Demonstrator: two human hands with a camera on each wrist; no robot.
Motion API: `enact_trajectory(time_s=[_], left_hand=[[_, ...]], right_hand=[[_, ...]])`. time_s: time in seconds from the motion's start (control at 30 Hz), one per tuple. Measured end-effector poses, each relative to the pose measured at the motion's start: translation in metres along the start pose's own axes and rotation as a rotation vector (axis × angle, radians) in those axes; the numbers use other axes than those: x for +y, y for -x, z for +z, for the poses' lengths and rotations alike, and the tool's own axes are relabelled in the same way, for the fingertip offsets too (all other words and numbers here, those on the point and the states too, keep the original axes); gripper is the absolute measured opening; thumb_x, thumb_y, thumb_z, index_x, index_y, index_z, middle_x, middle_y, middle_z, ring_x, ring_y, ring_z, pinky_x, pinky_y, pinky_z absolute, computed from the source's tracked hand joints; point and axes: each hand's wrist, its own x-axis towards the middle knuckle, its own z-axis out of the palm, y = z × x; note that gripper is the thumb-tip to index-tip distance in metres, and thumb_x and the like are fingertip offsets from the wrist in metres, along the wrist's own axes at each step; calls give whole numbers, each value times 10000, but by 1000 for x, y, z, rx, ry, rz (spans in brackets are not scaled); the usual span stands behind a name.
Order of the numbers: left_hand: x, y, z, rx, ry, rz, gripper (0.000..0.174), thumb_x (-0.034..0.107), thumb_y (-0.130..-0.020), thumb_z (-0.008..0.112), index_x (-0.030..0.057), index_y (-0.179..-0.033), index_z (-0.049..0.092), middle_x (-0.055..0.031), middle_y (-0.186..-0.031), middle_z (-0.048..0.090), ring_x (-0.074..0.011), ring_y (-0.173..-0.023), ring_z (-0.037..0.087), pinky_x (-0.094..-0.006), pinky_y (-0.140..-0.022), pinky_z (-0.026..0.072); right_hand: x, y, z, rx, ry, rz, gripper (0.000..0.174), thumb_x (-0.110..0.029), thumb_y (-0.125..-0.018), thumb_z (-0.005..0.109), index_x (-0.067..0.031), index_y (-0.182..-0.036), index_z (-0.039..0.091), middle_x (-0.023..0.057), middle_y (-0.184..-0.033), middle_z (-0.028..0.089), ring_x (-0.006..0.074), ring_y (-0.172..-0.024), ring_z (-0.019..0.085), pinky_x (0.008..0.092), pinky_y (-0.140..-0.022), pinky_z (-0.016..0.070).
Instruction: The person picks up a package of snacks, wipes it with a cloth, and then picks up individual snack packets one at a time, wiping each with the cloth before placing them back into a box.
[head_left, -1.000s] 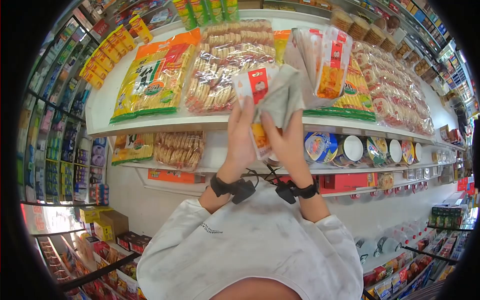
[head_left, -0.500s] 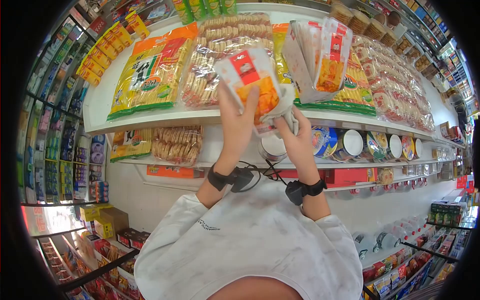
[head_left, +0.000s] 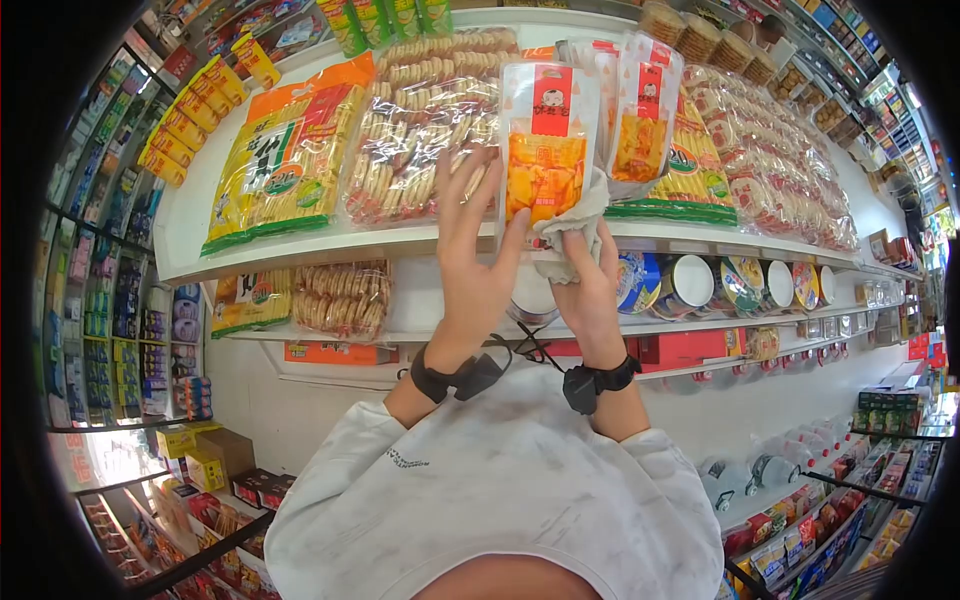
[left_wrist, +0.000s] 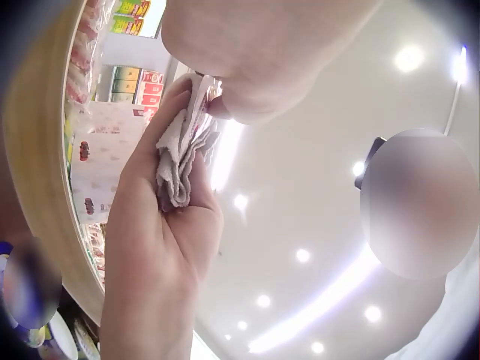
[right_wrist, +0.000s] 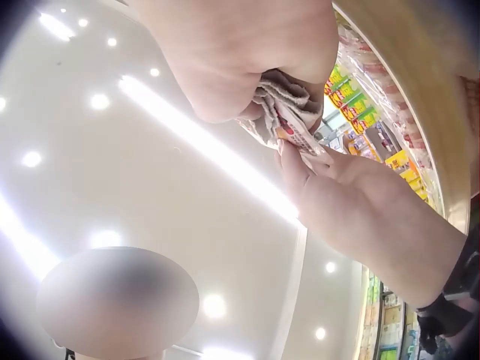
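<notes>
Snack pouch [head_left: 545, 165] upright, our left hand [head_left: 473, 260] pinching its edge, thumb in front, our right hand [head_left: 592, 292] gripping cloth [head_left: 584, 214], red label [head_left: 552, 102] unreadable.

Bright | overhead strip light [right_wrist: 210, 148] | plastic-pack [head_left: 422, 125] glare | curved edges, dark corners

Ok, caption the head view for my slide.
Left fingers hold a snack pouch; right fingers hold a grey cloth against it.

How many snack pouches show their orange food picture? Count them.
2: the held pouch, in the left hand, and the front pouch of the pouch cluster to its right. More fronts may be hidden behind it.
</notes>
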Motion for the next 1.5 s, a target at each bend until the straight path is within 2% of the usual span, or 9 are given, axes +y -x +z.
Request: enact_trajectory(time_s=[0.1,0.3,0.5,0.6,0.7,0.8,1.0,1.1,1.5], left_hand=[[-2,0,0,13,-73,-15,507,25,-871,692,24,-1359,558,-154,-1457,474,-305,-1418,375,-416,-1146,306],[-12,10,-9,-217,1109,-646,402,310,-1018,553,28,-1303,586,-99,-1322,568,-166,-1218,539,-313,-1000,435],[1,0,4,-139,1030,-740,392,397,-1046,492,51,-1158,637,3,-989,676,-49,-845,613,-217,-712,470],[-35,10,3,-113,533,-675,365,366,-1048,501,46,-1160,636,2,-963,674,-37,-786,600,-198,-669,461],[-28,3,-9,-178,751,-777,404,341,-1052,499,-4,-1234,604,-35,-1059,675,-45,-917,602,-215,-780,483],[-13,-2,-4,-43,955,-719,350,319,-1048,515,17,-1186,625,-9,-944,679,-26,-775,600,-199,-671,480],[-17,-3,-12,-38,949,-733,342,298,-1028,562,3,-1188,628,-26,-990,694,-42,-821,626,-210,-692,502],[-21,5,-3,-16,808,-722,339,298,-1014,590,-5,-1153,650,-34,-999,700,-50,-832,631,-213,-706,502],[-22,11,1,-133,816,-680,326,291,-995,624,-16,-1097,671,-35,-989,706,-55,-840,628,-220,-721,499]], right_hand=[[0,2,0,7,178,-68,468,-118,-996,554,1,-1423,403,133,-1366,527,243,-1251,538,370,-1011,455],[9,4,13,-342,1214,-562,636,-67,-863,572,69,-1445,357,317,-1569,184,503,-1445,210,495,-1145,273],[21,-7,9,-47,956,-367,570,-39,-839,640,98,-1355,440,276,-1444,398,348,-1313,450,415,-1057,391],[13,-9,-2,-37,737,-70,473,-53,-851,678,83,-1274,516,204,-1198,635,212,-1085,620,342,-926,490],[5,-3,3,-92,727,-117,319,-84,-872,683,68,-1142,605,111,-951,706,133,-892,644,295,-812,512],[2,7,-1,-3,688,105,206,-87,-881,668,56,-1029,654,92,-910,708,122,-852,637,290,-775,502],[7,6,-9,-183,1083,-444,219,-106,-880,674,43,-1040,657,117,-959,696,166,-904,642,318,-798,494],[7,16,-8,-117,839,-59,232,-88,-877,670,38,-1070,648,136,-989,692,199,-951,645,324,-840,488],[-2,21,-9,-150,859,-114,330,-19,-825,675,37,-1146,621,169,-1047,694,232,-948,670,344,-853,507]])
